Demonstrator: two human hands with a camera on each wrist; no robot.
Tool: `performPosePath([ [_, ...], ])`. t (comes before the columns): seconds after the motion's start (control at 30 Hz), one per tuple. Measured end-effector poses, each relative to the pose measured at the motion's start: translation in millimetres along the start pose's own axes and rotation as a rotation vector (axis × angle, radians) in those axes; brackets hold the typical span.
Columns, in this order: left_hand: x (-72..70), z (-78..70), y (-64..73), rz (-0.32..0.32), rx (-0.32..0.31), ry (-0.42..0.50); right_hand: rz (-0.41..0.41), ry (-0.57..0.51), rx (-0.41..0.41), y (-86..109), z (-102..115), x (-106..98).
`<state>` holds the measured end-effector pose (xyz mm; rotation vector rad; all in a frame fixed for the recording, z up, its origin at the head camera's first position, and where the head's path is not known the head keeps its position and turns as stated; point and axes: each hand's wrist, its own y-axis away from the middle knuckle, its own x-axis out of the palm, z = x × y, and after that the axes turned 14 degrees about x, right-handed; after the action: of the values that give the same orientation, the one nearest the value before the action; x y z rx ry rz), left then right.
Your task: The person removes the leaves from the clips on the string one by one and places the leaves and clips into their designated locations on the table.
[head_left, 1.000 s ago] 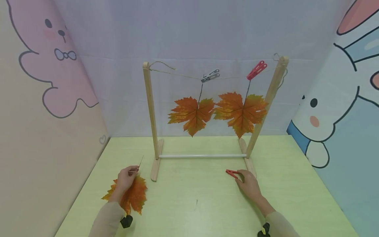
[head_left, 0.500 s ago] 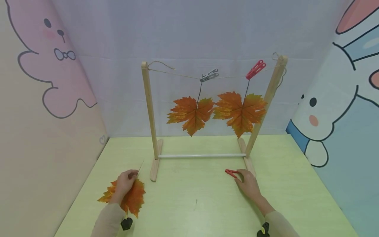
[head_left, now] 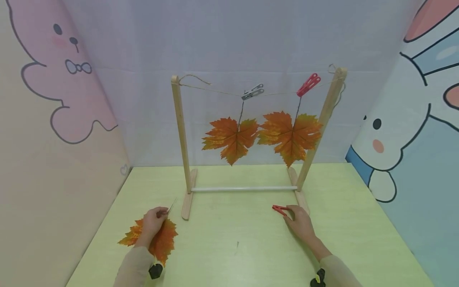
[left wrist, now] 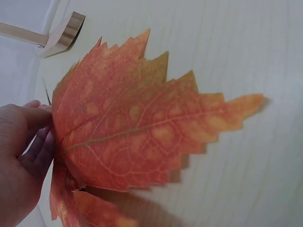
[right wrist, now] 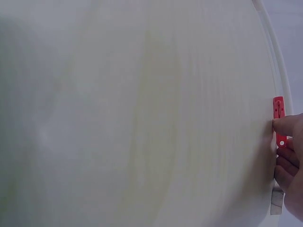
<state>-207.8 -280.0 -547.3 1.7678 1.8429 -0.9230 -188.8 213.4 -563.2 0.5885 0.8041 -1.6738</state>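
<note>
My left hand (head_left: 153, 224) pinches the thin stem of an orange artificial maple leaf (head_left: 165, 241) at the left of the table. The stem's tip points up past the fingers. In the left wrist view the leaf (left wrist: 137, 123) spreads away from the fingertips, its lower lobes partly out of frame. My right hand (head_left: 301, 224) pinches a red clothespin (head_left: 278, 209) by its handles, just in front of the rack's right foot. The right wrist view shows the same clothespin (right wrist: 279, 118) between thumb and fingers.
A wooden rack with left post (head_left: 182, 135) and right post (head_left: 324, 123) carries a string. From it hang two maple leaves (head_left: 233, 139), held by a grey clothespin (head_left: 252, 92) and a pink-red one (head_left: 308, 85). A white rod (head_left: 244, 189) joins the feet.
My left hand has come slightly nearer the front edge, and the leaf has shifted with it. The stem's tip now sits lower. The right hand with the clothespin stays nearly still.
</note>
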Motion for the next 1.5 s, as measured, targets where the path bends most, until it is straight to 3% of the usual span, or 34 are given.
performPosePath([
  [0.27,-6.5,1.9,-2.1,-0.021,0.016,-0.02,0.007,-0.003,0.009,-0.3,3,0],
  [0.43,-11.3,-5.6,-7.0,-0.039,0.075,-0.035,0.021,0.028,0.019,-2.3,6,-3],
  [0.63,-17.6,-35.2,-15.2,-0.063,0.174,-0.031,0.068,0.047,0.03,-6.4,8,-8],
  [0.9,-28.1,-79.1,-34.0,-0.144,0.37,0.061,0.146,-0.04,0.048,-12.3,0,-17],
  [1.27,-39.0,-127.6,-54.5,-0.16,0.53,0.057,0.146,-0.054,-0.122,-27.0,21,-45],
  [1.5,-46.4,-158.6,-64.0,-0.226,0.671,0.03,0.128,-0.083,-0.25,-43.9,51,-75],
])
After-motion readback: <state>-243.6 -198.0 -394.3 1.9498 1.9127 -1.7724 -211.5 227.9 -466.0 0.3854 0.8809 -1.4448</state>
